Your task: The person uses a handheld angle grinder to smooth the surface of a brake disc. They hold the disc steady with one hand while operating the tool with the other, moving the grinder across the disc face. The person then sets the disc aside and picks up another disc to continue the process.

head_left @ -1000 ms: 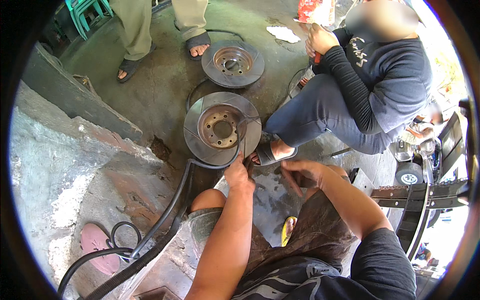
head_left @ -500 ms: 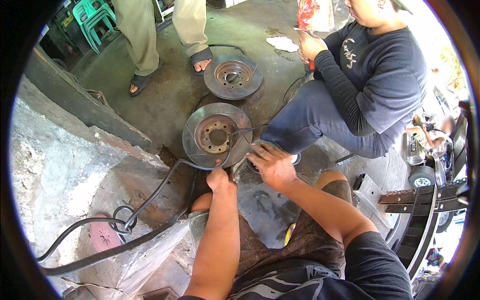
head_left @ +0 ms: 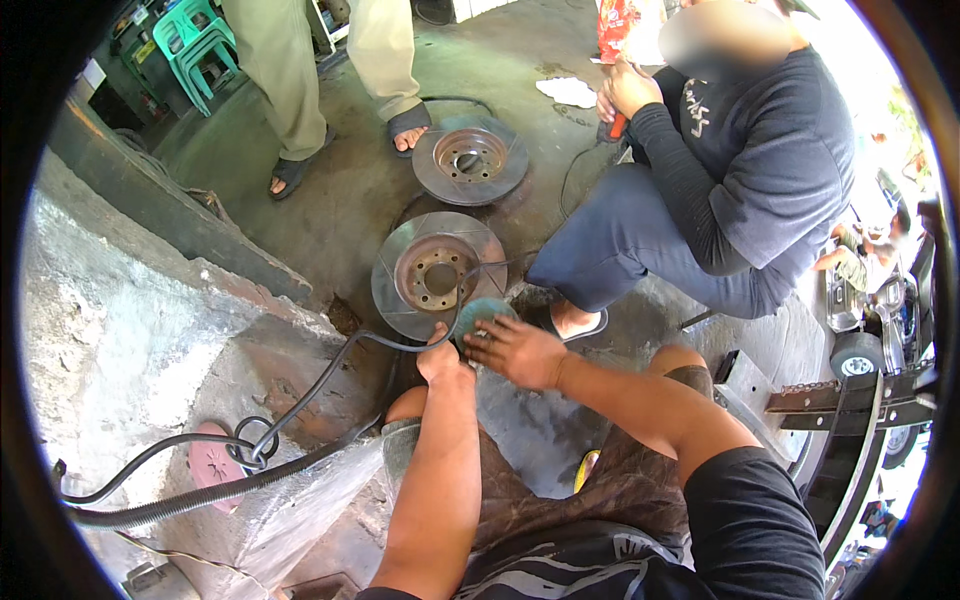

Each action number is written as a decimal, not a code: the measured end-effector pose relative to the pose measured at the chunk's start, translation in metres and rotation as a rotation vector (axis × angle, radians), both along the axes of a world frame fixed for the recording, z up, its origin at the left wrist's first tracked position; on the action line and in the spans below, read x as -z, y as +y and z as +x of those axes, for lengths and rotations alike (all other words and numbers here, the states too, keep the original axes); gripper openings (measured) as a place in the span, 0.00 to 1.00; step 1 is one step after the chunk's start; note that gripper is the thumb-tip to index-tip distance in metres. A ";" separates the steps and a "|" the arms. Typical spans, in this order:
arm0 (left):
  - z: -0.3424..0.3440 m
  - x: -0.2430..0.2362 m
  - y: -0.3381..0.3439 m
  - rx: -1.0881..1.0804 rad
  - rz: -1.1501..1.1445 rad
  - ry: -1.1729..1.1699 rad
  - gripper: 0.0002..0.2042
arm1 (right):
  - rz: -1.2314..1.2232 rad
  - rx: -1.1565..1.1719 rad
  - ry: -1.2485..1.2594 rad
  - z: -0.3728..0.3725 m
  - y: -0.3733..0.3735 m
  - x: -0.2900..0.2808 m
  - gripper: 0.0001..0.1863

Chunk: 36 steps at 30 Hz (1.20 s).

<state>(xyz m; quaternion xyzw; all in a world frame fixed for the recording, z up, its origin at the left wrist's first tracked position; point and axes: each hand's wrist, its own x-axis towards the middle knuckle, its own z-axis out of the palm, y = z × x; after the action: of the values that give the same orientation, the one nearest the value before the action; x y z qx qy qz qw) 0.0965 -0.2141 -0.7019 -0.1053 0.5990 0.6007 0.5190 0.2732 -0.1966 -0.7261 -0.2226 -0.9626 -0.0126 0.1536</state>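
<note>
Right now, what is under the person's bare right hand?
A round, greenish disc shows partly beneath the right hand, its upper left part uncovered. The hand hides the rest, so anything else beneath it cannot be seen.

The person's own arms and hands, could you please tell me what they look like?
The left hand and right hand wear no gloves, and both forearms are bare, with no watch or bracelet visible. A loose, black short sleeve covers the right upper arm; only a dark edge of the left sleeve shows.
</note>
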 end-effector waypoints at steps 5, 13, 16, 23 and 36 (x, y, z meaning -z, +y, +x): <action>-0.018 0.068 0.005 -0.110 0.055 -0.009 0.18 | -0.037 0.078 0.040 -0.009 0.008 0.005 0.29; -0.004 0.025 0.002 -0.133 0.044 -0.084 0.19 | -0.053 0.086 -0.024 -0.006 0.019 -0.006 0.30; -0.007 0.029 0.012 -0.122 -0.051 -0.013 0.11 | -0.024 0.282 -0.073 -0.006 0.036 -0.015 0.31; -0.014 0.054 0.000 -0.102 -0.025 0.016 0.15 | -0.080 0.268 -0.042 -0.014 0.015 -0.005 0.30; -0.014 0.040 0.007 -0.102 0.048 -0.046 0.15 | -0.052 -0.066 -0.065 -0.019 0.009 -0.015 0.32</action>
<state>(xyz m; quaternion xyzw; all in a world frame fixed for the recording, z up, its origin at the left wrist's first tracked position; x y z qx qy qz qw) 0.0823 -0.2069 -0.7423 -0.1372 0.5660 0.6380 0.5037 0.2543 -0.1872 -0.7114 -0.1942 -0.9739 0.0102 0.1166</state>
